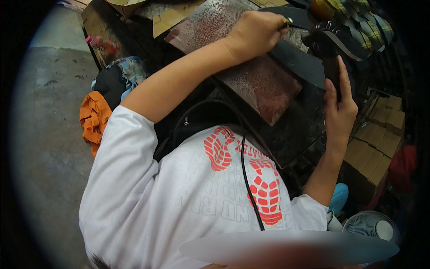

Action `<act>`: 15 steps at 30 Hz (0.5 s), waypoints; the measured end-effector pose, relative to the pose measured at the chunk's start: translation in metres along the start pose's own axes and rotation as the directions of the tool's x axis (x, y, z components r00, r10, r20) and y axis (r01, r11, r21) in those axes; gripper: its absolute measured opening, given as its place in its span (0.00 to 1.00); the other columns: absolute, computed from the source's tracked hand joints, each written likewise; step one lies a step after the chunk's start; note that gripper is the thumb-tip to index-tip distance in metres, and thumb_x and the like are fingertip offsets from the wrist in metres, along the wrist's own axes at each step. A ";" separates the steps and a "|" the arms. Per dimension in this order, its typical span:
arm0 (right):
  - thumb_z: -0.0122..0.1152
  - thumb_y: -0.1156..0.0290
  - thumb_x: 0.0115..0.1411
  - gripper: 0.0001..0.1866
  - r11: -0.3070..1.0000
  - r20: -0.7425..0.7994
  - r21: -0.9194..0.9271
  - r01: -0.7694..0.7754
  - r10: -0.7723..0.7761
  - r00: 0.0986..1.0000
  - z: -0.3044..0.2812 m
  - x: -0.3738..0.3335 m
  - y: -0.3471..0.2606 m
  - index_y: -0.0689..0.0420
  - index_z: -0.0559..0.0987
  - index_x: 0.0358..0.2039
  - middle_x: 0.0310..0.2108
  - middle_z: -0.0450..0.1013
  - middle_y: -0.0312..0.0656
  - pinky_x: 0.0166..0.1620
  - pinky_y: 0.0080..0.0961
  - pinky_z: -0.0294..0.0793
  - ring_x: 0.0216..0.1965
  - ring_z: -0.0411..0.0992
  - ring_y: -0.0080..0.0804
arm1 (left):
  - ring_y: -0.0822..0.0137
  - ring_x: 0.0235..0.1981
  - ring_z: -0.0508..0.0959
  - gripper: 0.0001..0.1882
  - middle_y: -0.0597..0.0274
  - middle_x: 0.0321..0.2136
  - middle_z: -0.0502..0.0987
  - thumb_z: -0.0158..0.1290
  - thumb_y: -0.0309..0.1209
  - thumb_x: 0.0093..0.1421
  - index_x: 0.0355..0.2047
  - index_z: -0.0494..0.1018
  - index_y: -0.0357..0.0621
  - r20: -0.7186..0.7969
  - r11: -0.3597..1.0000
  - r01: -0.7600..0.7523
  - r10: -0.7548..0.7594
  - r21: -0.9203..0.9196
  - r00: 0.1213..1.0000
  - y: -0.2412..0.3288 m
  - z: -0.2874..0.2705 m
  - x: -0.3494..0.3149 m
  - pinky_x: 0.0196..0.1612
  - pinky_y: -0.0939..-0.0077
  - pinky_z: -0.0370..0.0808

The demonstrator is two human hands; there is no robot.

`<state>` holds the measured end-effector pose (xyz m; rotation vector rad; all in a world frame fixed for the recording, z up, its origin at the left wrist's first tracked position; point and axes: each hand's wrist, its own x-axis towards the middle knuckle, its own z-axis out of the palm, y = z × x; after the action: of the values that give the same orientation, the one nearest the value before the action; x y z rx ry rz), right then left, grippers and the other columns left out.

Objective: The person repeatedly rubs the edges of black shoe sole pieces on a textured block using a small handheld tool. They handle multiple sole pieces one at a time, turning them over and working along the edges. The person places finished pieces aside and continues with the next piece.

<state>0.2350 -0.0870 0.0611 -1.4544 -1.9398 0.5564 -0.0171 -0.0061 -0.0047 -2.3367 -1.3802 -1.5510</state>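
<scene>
My left hand (257, 35) reaches across to the far middle with its fingers closed in a pinch. A small yellow bit and a shiny spot show at its fingertips, against a black strip (299, 18); what the fingers hold is mostly hidden. On the right, my right hand (339, 101) grips a dark upright piece (331, 69), thumb on one side and fingers along the other. That piece meets a dark, unclear shape at the far right. Below both hands lie a curved black sheet (298, 62) and a worn reddish-brown board (264, 85).
Far right, yellow-and-black strips (374, 31) hang in a bundle. Brown cardboard boxes (376, 143) and a fan (374, 226) stand at right. Orange cloth (95, 116), dark clothing (109, 83) and a pink-capped bottle (102, 45) are at left. A black cable (245, 170) crosses my shirt.
</scene>
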 end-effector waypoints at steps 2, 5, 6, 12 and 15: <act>0.60 0.61 0.67 0.26 0.987 -0.019 -0.128 0.102 -0.105 0.994 0.004 0.001 0.006 0.38 0.70 0.66 0.49 0.79 0.47 0.43 0.33 0.79 0.46 0.81 0.40 | 0.56 0.28 0.81 0.08 0.53 0.25 0.79 0.58 0.32 0.60 0.31 0.77 0.39 0.022 0.955 0.241 -0.241 -0.173 0.970 -0.005 -0.003 0.000 0.33 0.64 0.78; 0.60 0.57 0.66 0.28 0.963 0.087 -0.247 0.104 -0.085 0.993 0.006 0.001 0.003 0.33 0.68 0.66 0.47 0.80 0.46 0.43 0.35 0.79 0.45 0.81 0.44 | 0.72 0.24 0.80 0.11 0.59 0.24 0.81 0.55 0.30 0.66 0.32 0.77 0.32 0.306 0.473 0.710 -0.673 -0.522 0.673 -0.012 -0.007 0.000 0.29 0.79 0.78; 0.60 0.57 0.66 0.28 0.957 0.032 -0.282 0.071 -0.064 0.997 0.006 0.000 0.002 0.33 0.68 0.66 0.46 0.80 0.46 0.42 0.35 0.79 0.45 0.81 0.43 | 0.72 0.23 0.80 0.11 0.59 0.24 0.80 0.54 0.29 0.67 0.31 0.77 0.32 0.313 0.300 0.645 -0.683 -0.703 0.659 -0.014 -0.007 0.002 0.29 0.79 0.79; 0.60 0.55 0.66 0.28 0.960 0.025 -0.273 0.060 -0.055 0.998 0.012 -0.005 0.013 0.33 0.68 0.66 0.46 0.80 0.46 0.43 0.36 0.79 0.44 0.81 0.44 | 0.74 0.24 0.80 0.09 0.60 0.24 0.80 0.54 0.28 0.66 0.32 0.76 0.33 0.329 0.538 0.656 -0.582 -0.529 0.744 -0.010 -0.011 0.001 0.29 0.80 0.78; 0.60 0.56 0.66 0.27 0.974 0.051 -0.227 0.018 -0.006 0.999 0.007 -0.002 0.009 0.34 0.69 0.66 0.49 0.79 0.47 0.45 0.35 0.79 0.48 0.80 0.42 | 0.75 0.23 0.79 0.09 0.60 0.24 0.81 0.55 0.28 0.66 0.33 0.77 0.33 0.320 0.615 0.645 -0.563 -0.454 0.762 -0.006 -0.014 0.001 0.30 0.80 0.77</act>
<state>0.2371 -0.0860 0.0496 -1.5803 -2.1067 0.3773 -0.0317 -0.0079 0.0005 -2.4249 -2.2051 -2.2405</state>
